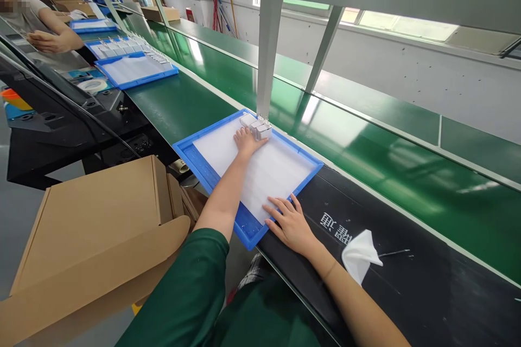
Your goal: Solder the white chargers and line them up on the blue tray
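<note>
1. Know where the work lies: the small white blocks, with metal prongs upward, stand in a short cluster inside the blue tray, at its far edge near one corner.
2. Set the left hand with care. Its fingers are against the near side of the cluster with the thumb spread out; whether its grip is closed on a block, I cannot tell. Moving blocks by their sides would probably spare the prongs.
3. Use the right hand as a steady. Its grip is open, fingers spread over the tray's near rim and the edge of the white sheet; light, even pressure should stop the tray sliding without creasing the sheet.
4. Keep the blocks square to the far rim, side by side, so the rest of the sheet stays usable.
5. Mind the metal post just behind the cluster; a hasty reach could knock knuckles on it.
6. Watch the tray's near corner, which sits at or past the front edge of the table; leaning there might tip it.
7. Keep the right forearm off the white cloth beside it, which could get dragged along.
</note>
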A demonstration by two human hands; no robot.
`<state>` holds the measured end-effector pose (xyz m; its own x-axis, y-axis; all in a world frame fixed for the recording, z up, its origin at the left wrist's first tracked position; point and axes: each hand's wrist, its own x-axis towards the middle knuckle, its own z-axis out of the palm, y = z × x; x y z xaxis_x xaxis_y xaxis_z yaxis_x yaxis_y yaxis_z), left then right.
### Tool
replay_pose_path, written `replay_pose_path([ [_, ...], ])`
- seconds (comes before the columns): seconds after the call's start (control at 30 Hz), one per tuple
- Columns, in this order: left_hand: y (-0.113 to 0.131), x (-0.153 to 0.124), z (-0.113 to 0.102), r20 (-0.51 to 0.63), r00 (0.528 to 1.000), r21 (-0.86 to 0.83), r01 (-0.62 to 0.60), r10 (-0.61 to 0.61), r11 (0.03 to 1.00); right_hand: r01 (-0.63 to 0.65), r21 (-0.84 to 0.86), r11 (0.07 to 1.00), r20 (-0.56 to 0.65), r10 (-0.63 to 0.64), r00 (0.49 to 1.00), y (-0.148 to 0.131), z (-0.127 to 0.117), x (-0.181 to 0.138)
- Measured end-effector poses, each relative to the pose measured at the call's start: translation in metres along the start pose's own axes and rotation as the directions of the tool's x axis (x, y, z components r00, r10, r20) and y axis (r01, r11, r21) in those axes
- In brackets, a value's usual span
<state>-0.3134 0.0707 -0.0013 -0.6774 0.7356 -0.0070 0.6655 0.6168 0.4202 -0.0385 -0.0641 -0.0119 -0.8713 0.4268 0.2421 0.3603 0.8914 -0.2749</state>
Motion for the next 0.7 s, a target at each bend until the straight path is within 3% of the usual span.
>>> replay_pose_path([
  [0.2,-0.015,0.022,-0.02,0.129,0.988,-0.185,0.109,-0.086,0.977,0.001,0.01,1.0,-0.015,-0.001,1.0,0.0,0.001,0.0],
  [0.43,-0.021,0.057,-0.032,0.031,0.978,-0.235,0.21,-0.208,0.949,0.001,0.043,0.999,-0.015,-0.001,1.0,0.0,0.001,0.001],
  [0.57,-0.017,0.063,-0.023,0.013,0.988,-0.274,0.149,-0.151,0.95,-0.02,0.071,0.997,0.005,0.019,1.0,0.0,0.001,0.001],
  [0.7,-0.025,0.058,-0.018,0.037,0.999,-0.36,-0.02,0.035,0.933,-0.035,0.087,0.996,0.024,0.033,0.999,0.0,0.002,0.001],
])
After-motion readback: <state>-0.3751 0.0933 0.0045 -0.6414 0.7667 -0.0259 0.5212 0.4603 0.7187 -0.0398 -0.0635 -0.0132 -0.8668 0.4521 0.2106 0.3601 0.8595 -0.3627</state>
